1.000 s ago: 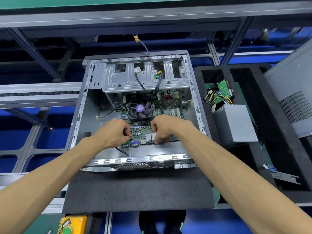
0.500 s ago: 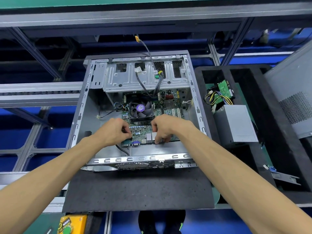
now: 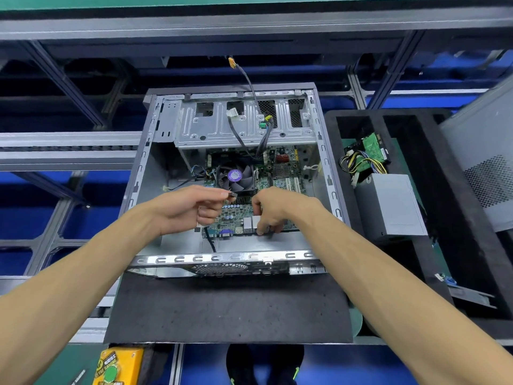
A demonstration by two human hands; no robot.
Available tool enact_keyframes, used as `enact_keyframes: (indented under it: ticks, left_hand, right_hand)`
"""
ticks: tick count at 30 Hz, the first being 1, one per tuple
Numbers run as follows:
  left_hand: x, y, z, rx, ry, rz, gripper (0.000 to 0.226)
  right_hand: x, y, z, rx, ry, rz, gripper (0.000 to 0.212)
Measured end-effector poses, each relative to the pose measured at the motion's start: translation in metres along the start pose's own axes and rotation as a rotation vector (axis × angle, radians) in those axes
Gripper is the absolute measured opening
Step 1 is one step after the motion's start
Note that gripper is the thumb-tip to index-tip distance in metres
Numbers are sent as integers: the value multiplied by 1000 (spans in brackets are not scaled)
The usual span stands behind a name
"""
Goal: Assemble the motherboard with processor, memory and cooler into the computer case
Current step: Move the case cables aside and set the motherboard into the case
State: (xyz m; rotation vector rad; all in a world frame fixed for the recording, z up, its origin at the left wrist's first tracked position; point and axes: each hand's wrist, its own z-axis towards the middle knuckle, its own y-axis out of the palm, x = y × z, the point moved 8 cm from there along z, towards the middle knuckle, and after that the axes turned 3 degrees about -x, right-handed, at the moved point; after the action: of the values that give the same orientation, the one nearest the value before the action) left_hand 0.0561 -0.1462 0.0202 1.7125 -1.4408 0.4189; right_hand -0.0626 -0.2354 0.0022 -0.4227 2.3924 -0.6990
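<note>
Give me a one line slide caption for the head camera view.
Left hand pinches a small black connector above the motherboard while the right hand grips its rear ports.

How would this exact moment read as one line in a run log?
step: cabling | left hand: pinches black connector | right hand: grips motherboard rear ports | case: open

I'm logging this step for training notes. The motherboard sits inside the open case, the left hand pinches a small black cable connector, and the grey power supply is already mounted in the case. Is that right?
Not quite. The head view shows the grey power supply lying in the black foam tray right of the case, not mounted. The rest holds: the motherboard sits inside, and the left hand pinches a small black cable connector.
</note>
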Motion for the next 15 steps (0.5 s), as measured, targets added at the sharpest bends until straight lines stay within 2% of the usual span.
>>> enact_keyframes:
  ticks: [2, 4, 12, 15]
  left_hand:
    - [0, 4, 0, -53, 6, -34, 54]
    - [1, 8, -1, -92, 26, -59, 60]
    - [3, 7, -1, -96, 65, -90, 52]
    - [2, 1, 1, -32, 74, -69, 43]
  right_hand:
    - [0, 0, 0, 5, 0, -3, 34]
    - [0, 0, -1, 5, -1, -1, 34]
    - [0, 0, -2, 2, -6, 10, 33]
    - [-1, -1, -3, 0, -8, 9, 33]
